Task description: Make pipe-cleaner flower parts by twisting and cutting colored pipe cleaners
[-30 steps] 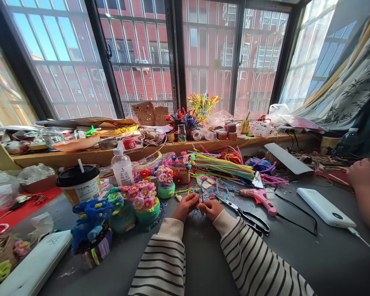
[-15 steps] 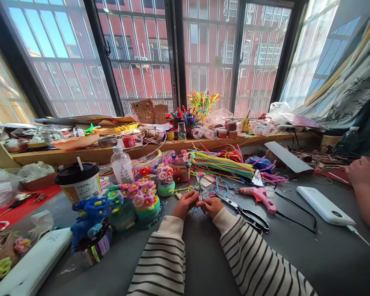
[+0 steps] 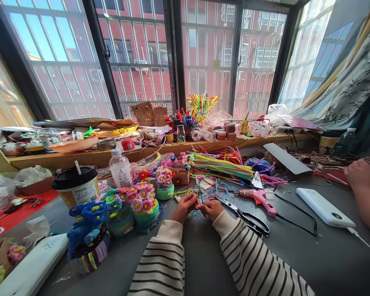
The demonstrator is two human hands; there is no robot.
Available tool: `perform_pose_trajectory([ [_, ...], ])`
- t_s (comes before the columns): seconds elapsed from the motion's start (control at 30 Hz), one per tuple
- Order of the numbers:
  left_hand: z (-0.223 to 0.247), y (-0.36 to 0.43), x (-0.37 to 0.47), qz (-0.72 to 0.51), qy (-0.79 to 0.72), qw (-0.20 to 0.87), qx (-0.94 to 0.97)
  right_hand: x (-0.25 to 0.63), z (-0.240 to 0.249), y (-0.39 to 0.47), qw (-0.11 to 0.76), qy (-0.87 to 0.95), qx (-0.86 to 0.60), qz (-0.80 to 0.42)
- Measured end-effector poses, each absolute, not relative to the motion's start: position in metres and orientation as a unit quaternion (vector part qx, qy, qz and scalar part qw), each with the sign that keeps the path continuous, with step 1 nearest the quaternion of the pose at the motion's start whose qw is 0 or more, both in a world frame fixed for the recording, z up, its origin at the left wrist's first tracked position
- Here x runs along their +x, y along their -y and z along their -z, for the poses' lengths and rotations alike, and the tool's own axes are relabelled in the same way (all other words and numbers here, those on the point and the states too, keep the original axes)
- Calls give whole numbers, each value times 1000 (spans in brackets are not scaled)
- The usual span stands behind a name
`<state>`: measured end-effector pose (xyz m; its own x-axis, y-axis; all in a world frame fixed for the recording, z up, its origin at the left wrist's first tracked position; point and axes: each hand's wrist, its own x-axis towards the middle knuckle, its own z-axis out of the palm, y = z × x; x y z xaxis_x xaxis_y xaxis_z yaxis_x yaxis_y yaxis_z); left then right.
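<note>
Over the grey table, my left hand (image 3: 186,206) and my right hand (image 3: 211,209) meet with fingertips pinched. Between them stands a small pipe-cleaner flower (image 3: 200,179), its pink head up and a thin dark stem running down into my fingers. Both hands are closed on that stem; the exact grip is partly hidden behind the fingers. Just right of my right hand lie scissors (image 3: 246,218) with black handles. A pink glue gun (image 3: 262,200) rests beyond them. Cut fuzzy bits lie on the table around my fingertips.
Pots of fuzzy flowers (image 3: 143,201), a lidded cup (image 3: 76,185) and a plastic bottle (image 3: 121,169) stand at left. Behind my hands lies a bundle of pipe cleaners (image 3: 223,165). At right are a white power bank (image 3: 325,206) and another person's arm (image 3: 362,189).
My hands stay close together on the flower stem, with only a slight shift of the fingers. The camera view has moved a little; the things on the table stay put.
</note>
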<state>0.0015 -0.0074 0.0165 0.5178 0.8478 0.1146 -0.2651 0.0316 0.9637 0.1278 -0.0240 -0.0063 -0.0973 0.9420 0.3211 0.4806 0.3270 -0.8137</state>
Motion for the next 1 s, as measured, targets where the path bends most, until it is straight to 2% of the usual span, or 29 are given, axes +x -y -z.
perform_pose_trajectory([
  [0.37, -10, 2, 1, -398, -234, 695, 551, 127, 10, 22, 399, 722, -498, -268],
  [0.8, -14, 7, 3, -416, -278, 663, 557, 128, 15, 20, 429, 696, -506, -274],
  [1.0, -10, 2, 2, -399, -269, 673, 561, 129, 15, 20, 400, 724, -502, -252],
])
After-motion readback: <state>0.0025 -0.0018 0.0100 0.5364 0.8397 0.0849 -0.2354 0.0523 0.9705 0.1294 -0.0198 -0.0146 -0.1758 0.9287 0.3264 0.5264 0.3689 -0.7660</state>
